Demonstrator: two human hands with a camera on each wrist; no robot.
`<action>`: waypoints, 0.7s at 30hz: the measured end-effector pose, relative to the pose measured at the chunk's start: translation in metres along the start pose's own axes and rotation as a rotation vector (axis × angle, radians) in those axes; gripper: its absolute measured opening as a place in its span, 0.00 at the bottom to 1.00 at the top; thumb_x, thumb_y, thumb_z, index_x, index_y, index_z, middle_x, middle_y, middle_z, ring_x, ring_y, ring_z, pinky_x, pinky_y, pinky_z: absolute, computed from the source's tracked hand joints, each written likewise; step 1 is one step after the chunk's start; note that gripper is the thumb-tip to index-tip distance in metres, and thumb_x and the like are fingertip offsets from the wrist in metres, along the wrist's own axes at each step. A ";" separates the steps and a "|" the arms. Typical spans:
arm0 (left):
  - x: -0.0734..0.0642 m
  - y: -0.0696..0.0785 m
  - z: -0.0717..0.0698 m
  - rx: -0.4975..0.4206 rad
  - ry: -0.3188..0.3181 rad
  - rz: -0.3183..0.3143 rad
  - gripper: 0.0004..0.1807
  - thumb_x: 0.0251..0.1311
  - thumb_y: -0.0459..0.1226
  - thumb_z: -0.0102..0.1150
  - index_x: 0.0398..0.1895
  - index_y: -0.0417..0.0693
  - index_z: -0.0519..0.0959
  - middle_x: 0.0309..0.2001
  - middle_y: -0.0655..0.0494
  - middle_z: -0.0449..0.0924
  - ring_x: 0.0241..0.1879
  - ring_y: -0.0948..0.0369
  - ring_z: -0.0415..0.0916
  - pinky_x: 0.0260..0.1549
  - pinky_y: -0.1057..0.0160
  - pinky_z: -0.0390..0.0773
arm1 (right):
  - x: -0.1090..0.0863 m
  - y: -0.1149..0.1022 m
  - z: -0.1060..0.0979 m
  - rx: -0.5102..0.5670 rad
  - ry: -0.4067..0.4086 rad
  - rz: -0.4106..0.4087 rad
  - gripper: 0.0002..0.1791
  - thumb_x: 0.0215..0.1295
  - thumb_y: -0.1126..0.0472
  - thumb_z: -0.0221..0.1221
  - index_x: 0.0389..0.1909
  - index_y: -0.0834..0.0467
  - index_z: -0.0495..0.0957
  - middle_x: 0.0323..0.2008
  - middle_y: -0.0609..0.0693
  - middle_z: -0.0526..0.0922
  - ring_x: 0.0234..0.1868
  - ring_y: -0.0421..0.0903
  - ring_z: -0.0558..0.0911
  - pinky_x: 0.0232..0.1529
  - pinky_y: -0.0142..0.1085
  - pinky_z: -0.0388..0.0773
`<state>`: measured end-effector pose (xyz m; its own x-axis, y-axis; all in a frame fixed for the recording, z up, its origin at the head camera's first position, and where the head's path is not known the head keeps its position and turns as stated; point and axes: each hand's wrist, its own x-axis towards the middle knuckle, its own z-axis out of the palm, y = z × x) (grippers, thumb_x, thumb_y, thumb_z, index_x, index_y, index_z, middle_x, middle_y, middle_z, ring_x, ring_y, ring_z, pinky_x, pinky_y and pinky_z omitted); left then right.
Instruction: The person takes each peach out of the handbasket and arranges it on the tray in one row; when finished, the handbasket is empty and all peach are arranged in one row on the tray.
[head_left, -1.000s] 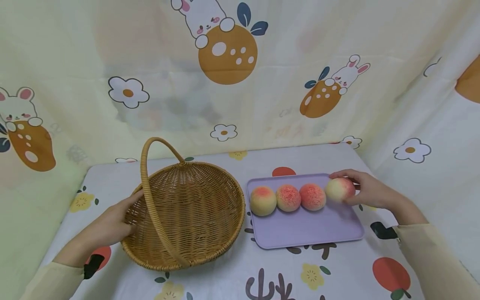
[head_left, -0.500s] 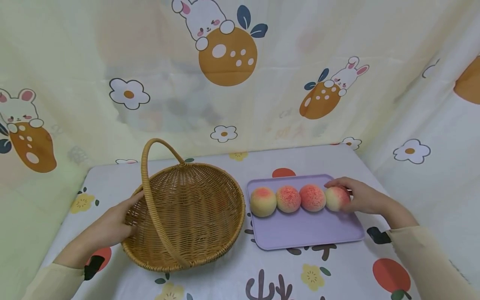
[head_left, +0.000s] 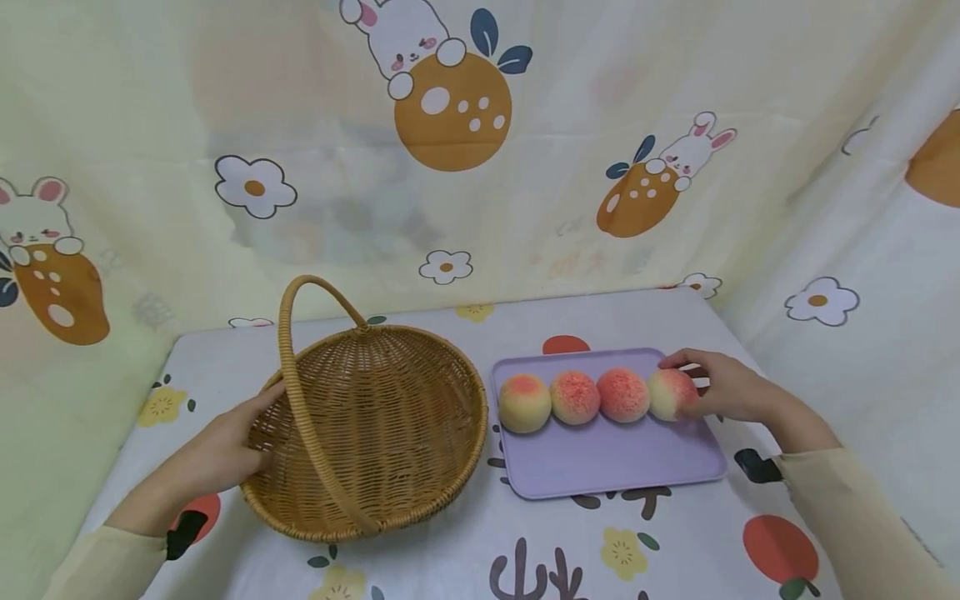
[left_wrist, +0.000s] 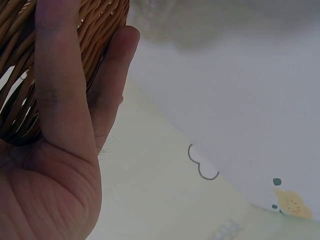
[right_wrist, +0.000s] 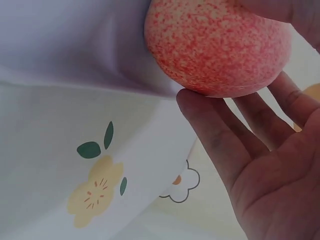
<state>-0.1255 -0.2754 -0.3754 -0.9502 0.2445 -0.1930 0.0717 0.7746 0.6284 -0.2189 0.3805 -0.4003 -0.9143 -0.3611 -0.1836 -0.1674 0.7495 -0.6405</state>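
My left hand [head_left: 223, 442] holds the near-left side of a wicker basket [head_left: 390, 417], which leans open toward the right. In the left wrist view, fingers [left_wrist: 62, 90] lie against the basket's woven wall [left_wrist: 102, 35]. My right hand [head_left: 731, 387] has thumb and fingers around a pink and cream peach [head_left: 670, 394] at the right end of a lilac tray [head_left: 600, 462]. Seen from the right wrist, the fingertips [right_wrist: 192, 102] meet the speckled peach [right_wrist: 215, 47]. A yellow peach with a red top [head_left: 525, 404] and two redder peaches [head_left: 576, 397] complete the row.
A patterned cloth [head_left: 555, 533] covers the table, with the basket left and the tray right. The basket's tall arched handle [head_left: 288, 350] rises over its left part. Printed curtains [head_left: 337, 192] hang behind and on both sides.
The right hand has brought its peach down and left, to the right end of the row. Its fingertips have since shifted slightly right. The left hand and the basket stay in place.
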 end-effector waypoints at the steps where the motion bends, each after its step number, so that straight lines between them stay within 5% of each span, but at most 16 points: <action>1: 0.000 0.000 0.000 0.000 0.001 0.001 0.55 0.49 0.25 0.62 0.82 0.45 0.47 0.73 0.24 0.54 0.65 0.29 0.62 0.47 0.42 0.78 | 0.001 -0.001 0.001 0.000 -0.001 0.006 0.36 0.50 0.63 0.74 0.62 0.62 0.73 0.61 0.66 0.73 0.58 0.67 0.76 0.46 0.46 0.81; 8: 0.000 -0.001 -0.001 0.008 0.003 0.009 0.55 0.50 0.25 0.63 0.82 0.45 0.47 0.73 0.25 0.54 0.66 0.28 0.60 0.50 0.38 0.76 | 0.000 -0.005 0.002 0.005 -0.024 0.050 0.38 0.51 0.62 0.74 0.64 0.62 0.71 0.64 0.69 0.70 0.58 0.70 0.75 0.45 0.46 0.81; 14: 0.003 0.001 -0.001 0.003 0.004 0.027 0.55 0.50 0.26 0.64 0.82 0.48 0.48 0.73 0.26 0.54 0.66 0.28 0.60 0.51 0.35 0.74 | -0.002 -0.006 -0.006 -0.007 -0.050 -0.035 0.46 0.52 0.61 0.74 0.71 0.65 0.63 0.66 0.70 0.67 0.62 0.70 0.71 0.52 0.55 0.78; 21: 0.004 0.009 -0.018 0.042 0.020 0.097 0.47 0.66 0.51 0.63 0.82 0.50 0.51 0.76 0.31 0.51 0.69 0.29 0.55 0.56 0.27 0.63 | 0.004 -0.035 -0.024 -0.085 0.058 -0.064 0.54 0.59 0.49 0.72 0.78 0.61 0.51 0.71 0.68 0.62 0.67 0.70 0.66 0.59 0.65 0.68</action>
<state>-0.1342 -0.2783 -0.3569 -0.9441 0.3081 -0.1175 0.1757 0.7716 0.6114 -0.2262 0.3666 -0.3607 -0.9203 -0.3785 -0.0991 -0.2543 0.7711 -0.5837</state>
